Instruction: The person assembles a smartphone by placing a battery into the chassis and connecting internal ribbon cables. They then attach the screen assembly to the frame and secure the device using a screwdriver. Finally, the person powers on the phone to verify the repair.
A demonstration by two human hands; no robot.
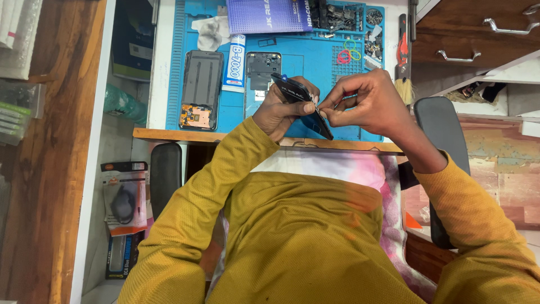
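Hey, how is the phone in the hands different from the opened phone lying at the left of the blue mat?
The held phone is tilted on edge, gripped by the left hand and pinched by the right hand; the opened phone lies flat, untouched. The held phone looks plain dark; the opened phone shows orange parts at its bottom. Both are dark slabs over the blue mat.

Single head view, steeply downward, seemingly close.

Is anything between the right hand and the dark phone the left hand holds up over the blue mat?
Nothing visible. The left hand grips the phone tilted above the blue mat, and the right hand has its fingertips already pinching at the phone's edge. What they pinch is too small to tell.
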